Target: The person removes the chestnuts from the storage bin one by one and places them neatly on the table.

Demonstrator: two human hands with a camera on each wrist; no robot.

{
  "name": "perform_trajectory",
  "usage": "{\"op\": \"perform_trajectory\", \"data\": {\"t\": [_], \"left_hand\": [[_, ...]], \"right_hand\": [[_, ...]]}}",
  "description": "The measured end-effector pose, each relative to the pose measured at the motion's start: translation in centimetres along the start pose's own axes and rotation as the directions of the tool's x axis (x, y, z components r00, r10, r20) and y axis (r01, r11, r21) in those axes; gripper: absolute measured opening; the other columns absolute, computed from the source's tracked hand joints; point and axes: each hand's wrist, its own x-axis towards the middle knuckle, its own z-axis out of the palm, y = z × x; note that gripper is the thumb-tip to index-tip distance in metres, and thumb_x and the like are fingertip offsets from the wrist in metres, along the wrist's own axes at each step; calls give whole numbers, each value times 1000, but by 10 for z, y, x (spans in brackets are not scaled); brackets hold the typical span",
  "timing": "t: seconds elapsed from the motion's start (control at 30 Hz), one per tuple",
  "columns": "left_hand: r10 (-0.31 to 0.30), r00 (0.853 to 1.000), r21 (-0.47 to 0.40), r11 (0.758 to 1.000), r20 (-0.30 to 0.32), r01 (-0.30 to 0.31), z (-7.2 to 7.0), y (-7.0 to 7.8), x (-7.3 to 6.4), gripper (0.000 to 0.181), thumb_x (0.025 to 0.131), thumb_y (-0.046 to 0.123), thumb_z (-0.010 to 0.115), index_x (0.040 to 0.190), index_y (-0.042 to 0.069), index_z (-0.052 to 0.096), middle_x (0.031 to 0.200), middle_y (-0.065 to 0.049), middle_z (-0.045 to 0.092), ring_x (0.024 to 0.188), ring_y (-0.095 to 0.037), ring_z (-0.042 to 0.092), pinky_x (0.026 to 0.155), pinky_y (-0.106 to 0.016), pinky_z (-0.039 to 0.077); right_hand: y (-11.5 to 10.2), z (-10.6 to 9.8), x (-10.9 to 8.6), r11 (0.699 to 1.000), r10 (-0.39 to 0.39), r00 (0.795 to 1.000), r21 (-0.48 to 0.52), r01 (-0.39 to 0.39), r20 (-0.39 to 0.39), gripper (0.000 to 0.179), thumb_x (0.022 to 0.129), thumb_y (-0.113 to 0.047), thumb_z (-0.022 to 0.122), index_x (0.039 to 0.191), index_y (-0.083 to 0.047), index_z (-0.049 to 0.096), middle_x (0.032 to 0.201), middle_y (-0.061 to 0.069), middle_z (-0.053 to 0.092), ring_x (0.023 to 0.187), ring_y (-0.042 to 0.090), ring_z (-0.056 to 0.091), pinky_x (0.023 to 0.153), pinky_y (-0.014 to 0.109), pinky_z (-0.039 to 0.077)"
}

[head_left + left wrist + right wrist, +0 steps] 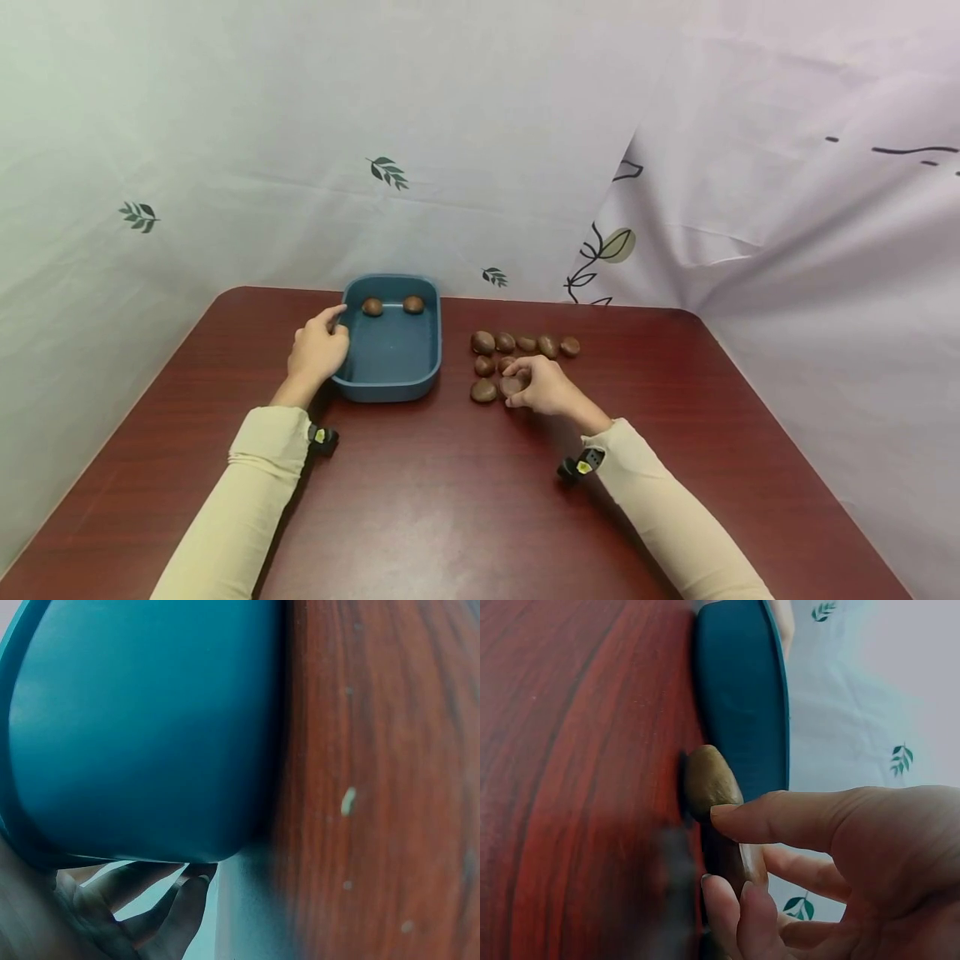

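At the left of a blue rectangular bin (386, 392), my left hand (318, 348) holds the side wall, with the thumb at the rim. The left wrist view shows bent fingers (180, 915) against the bin's outer side. To the right of the bin, my right hand (547, 387) pinches a smooth brown pebble (512, 386) between thumb and fingers, low at the tabletop. Beside it lies an olive-brown pebble (711, 780), close to the thumb tip in the right wrist view. The right fingers partly hide the pebbles behind them.
Several more brown pebbles (483, 342) lie in rows on the dark red wooden table (420, 500). Two pebbles (413, 305) sit inside the bin at its far end. A pale cloth with leaf prints (487, 192) hangs behind the table's far edge.
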Motion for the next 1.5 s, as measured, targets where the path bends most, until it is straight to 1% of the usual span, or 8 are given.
{"op": "perform_trajectory", "data": {"t": [0.37, 0.57, 0.7, 0.83, 1.03, 1.17, 1.4, 1.5], "left_hand": [[0, 1000, -5, 1000, -5, 0, -3, -1, 0, 52, 101, 21, 38, 153, 19, 42, 141, -21, 52, 54, -25, 37, 46, -36, 30], [-4, 1000, 2, 1000, -7, 4, -4, -1, 1, 52, 100, 21, 38, 152, 19, 43, 140, -20, 53, 58, -26, 39, 48, -36, 31], [-12, 1000, 7, 1000, -5, 13, -3, 0, 1, 53, 100, 24, 37, 152, 20, 43, 142, -19, 53, 62, -28, 44, 51, -37, 33], [-8, 1000, 10, 1000, -10, 8, -3, -1, 2, 53, 99, 25, 36, 152, 20, 43, 144, -19, 52, 63, -29, 45, 52, -37, 33], [-1, 1000, 12, 1000, -12, 1, -5, -4, 3, 54, 100, 23, 36, 153, 19, 42, 143, -20, 52, 58, -27, 40, 49, -36, 31], [-8, 1000, 9, 1000, -2, 8, -4, -4, 1, 53, 100, 23, 36, 153, 19, 41, 141, -20, 53, 62, -29, 42, 51, -37, 31], [-18, 1000, 1, 1000, 3, 18, -1, -2, 0, 52, 101, 22, 38, 153, 21, 42, 144, -19, 51, 61, -29, 42, 50, -37, 33], [-8, 1000, -1, 1000, -5, 8, 1, -1, 0, 52, 101, 22, 37, 152, 20, 43, 141, -18, 54, 61, -29, 42, 49, -37, 32]], "right_hand": [[-2, 8, 0, 997, -34, 999, -75, 31, -36, 36, 67, -8, 90, 100, -9, 73, 91, 2, 72, 86, 20, 61, 87, 43, 46], [-3, 6, 0, 997, -19, 1000, -77, 18, -6, 43, 67, -10, 90, 106, -7, 73, 94, 3, 73, 88, 21, 62, 87, 42, 47], [-9, -4, 1, 996, 10, 1000, -89, -8, 21, 49, 71, -14, 89, 115, -6, 71, 101, 7, 73, 92, 23, 64, 84, 40, 50], [-24, -18, 7, 997, 0, 1000, -75, 0, 0, 49, 76, -15, 84, 121, -3, 67, 108, 14, 71, 99, 29, 65, 83, 42, 52], [-53, -28, 29, 998, -59, 998, 2, 59, -30, 43, 85, -17, 76, 124, -3, 65, 115, 19, 68, 105, 32, 64, 86, 44, 52], [-73, -23, 47, 997, -50, 999, 59, 50, -14, 42, 88, -21, 74, 126, -9, 64, 119, 18, 65, 104, 29, 63, 84, 43, 52], [-103, -5, 83, 987, -25, 999, 162, 18, 39, 45, 91, -18, 71, 133, -10, 59, 126, 19, 61, 74, 24, 69, 64, 32, 56], [-114, 1, 98, 983, -26, 998, 183, 16, 51, 46, 92, -18, 69, 135, -9, 58, 126, 20, 61, 83, 31, 70, 66, 33, 56]]}}
